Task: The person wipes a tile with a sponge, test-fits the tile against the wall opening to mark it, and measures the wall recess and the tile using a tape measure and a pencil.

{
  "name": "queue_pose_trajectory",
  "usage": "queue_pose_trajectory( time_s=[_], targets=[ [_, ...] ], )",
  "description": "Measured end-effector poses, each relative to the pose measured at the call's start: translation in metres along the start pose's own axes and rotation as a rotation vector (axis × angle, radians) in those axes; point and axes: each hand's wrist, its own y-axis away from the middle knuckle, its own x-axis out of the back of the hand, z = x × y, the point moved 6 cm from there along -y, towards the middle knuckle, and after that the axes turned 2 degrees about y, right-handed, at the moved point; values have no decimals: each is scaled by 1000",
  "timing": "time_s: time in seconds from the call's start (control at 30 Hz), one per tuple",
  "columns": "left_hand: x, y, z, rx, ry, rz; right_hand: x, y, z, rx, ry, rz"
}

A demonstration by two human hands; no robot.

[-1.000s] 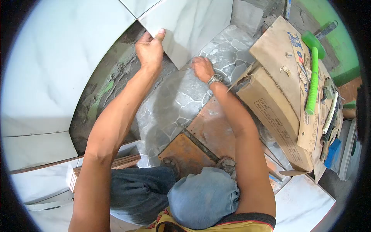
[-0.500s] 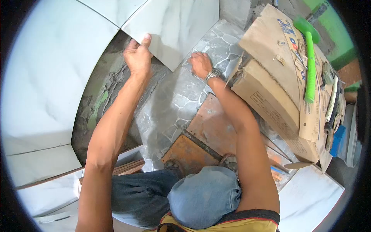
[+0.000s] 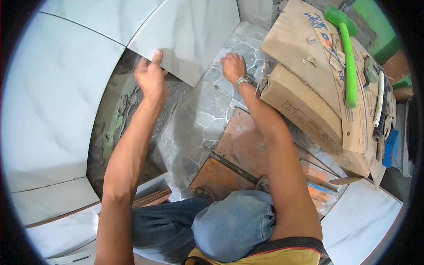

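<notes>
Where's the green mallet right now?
In the head view it lies at the upper right, the mallet resting on top of the cardboard box, right of the right hand.

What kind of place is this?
Probably a room being tiled. The left hand grips a marbled tile over a bare patch spread with grey mortar, and a green mallet lies on a cardboard box.

My left hand [image 3: 151,77] grips the marbled tile [image 3: 187,37] by its edge; my right hand [image 3: 233,67] rests on the grey stone-patterned floor [image 3: 207,112]
</notes>
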Motion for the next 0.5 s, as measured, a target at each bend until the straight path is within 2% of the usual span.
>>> queue_pose_trajectory(
  time_s=[0.07, 0.17, 0.33, 0.5],
  targets=[
    [0, 1, 2, 3, -16, -1, 1, -11, 8, -94, 62, -49],
    [1, 2, 3, -4, -24, -9, -1, -10, 18, -142, 64, 75],
    [3, 2, 3, 9, -34, -4, -9, -9, 30, -274, 24, 90],
    [-2, 6, 6, -16, 73, 19, -3, -5, 28, -263, 50, 141]
  ],
)
